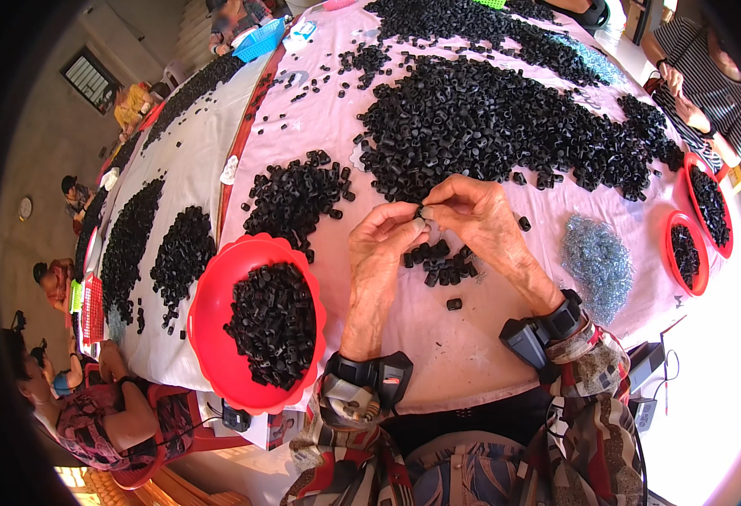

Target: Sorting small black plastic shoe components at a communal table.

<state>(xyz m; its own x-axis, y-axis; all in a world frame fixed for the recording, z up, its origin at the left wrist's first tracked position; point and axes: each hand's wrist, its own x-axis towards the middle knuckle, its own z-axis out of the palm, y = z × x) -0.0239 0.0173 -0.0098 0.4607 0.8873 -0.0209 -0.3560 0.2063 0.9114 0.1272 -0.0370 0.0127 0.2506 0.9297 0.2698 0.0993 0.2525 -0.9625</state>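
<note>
My left hand (383,242) and my right hand (477,218) meet over the table, fingertips pinched together around a small black plastic part (422,211). Most of that part is hidden by my fingers, so its exact shape cannot be made out. Just below my hands lies a small cluster of black plastic parts (444,266). A large heap of the same parts (471,118) spreads beyond my hands. Left of my left wrist, a red scalloped bowl (210,329) holds many more black parts (273,325).
A mound of clear bluish small pieces (596,266) lies to the right. Two red baskets (672,282) of black parts stand at the right edge. Another black pile (293,198) sits behind the bowl. Co-workers sit along both sides; one person (699,84) is at the far right.
</note>
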